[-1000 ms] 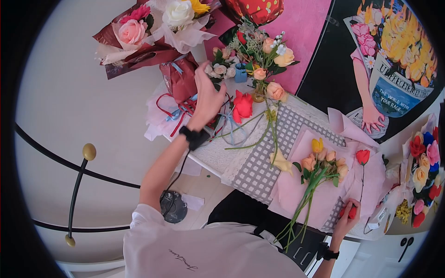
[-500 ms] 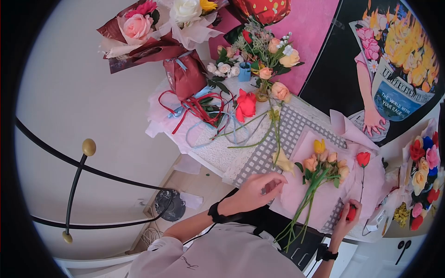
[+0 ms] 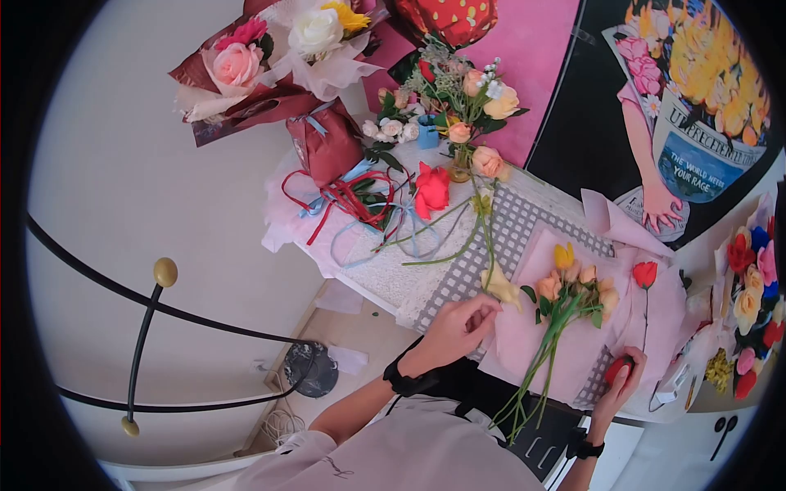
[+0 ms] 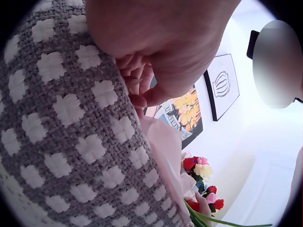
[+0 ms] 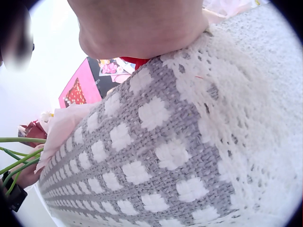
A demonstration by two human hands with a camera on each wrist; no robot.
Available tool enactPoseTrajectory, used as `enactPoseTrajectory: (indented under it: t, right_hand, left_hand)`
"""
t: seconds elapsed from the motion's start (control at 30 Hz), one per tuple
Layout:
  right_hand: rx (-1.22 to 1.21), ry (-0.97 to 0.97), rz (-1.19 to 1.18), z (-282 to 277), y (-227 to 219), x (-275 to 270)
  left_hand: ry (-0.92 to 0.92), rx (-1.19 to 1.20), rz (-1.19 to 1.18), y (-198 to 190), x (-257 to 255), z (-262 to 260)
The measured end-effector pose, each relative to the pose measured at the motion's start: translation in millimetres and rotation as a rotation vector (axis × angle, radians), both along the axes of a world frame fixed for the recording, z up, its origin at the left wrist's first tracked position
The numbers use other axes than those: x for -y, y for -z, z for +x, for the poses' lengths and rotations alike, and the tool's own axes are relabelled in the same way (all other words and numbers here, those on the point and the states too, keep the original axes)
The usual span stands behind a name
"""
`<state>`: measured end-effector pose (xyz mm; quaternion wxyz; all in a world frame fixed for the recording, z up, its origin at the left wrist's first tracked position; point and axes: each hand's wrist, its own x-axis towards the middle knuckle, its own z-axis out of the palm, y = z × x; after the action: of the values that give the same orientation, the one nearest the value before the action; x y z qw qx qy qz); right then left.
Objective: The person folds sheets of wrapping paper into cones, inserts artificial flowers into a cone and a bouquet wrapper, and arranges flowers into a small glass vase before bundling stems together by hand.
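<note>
My left hand [image 3: 455, 331] is at the table's near edge by the left side of the pink wrapping paper [image 3: 512, 360], its fingers loosely curled; nothing shows between them. In the left wrist view its fingers [image 4: 137, 78] are low beside the checked cloth [image 4: 71, 109]. On the paper lies a bunch of peach roses [image 3: 550, 288] with a yellow tulip [image 3: 563, 256], green stems [image 3: 536, 372] hanging over the near edge. To its right lies a single red flower [image 3: 644, 275]. My right hand [image 3: 612, 397] curls round a small red thing [image 3: 620, 370], mostly covered by the fingers.
Red and blue ribbons [image 3: 360, 200], a loose red rose [image 3: 431, 190] and a cream flower [image 3: 499, 286] lie on the table's left half. Wrapped bouquets [image 3: 327, 147] stand at the back left, another bouquet [image 3: 747, 307] at the far right. A vase of flowers [image 3: 460, 164] stands behind.
My left hand has come from the ribbons at the back left down to the near edge beside the pink paper. My right hand stays round the red thing.
</note>
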<state>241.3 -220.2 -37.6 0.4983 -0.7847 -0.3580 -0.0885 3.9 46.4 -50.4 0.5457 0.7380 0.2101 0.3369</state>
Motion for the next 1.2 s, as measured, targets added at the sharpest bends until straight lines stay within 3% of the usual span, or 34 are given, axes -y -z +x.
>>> enactPoseTrajectory:
  t: [0.57, 0.77, 0.97, 1.1, 1.2]
  right_hand:
    - [-0.12, 0.044, 0.049, -0.9, -3.7, 1.1]
    - [-0.021, 0.02, 0.096, -0.3, -12.0, -2.3]
    - [-0.172, -0.033, 0.178, -10.8, -34.5, -10.8]
    - [-0.401, -0.06, 0.224, -12.4, -26.2, -15.3]
    - [-0.391, -0.086, 0.228, -11.0, -22.2, -21.4]
  left_hand:
    - [0.037, -0.093, -0.072, 8.3, -2.6, -0.2]
    - [-0.011, -0.028, -0.072, 8.6, -0.8, 2.1]
    - [0.014, -0.001, -0.206, 5.1, -0.7, -1.1]
    - [0.004, -0.016, -0.201, 5.8, 0.2, -1.8]
    - [0.017, -0.013, -0.175, 8.9, 0.5, -2.2]
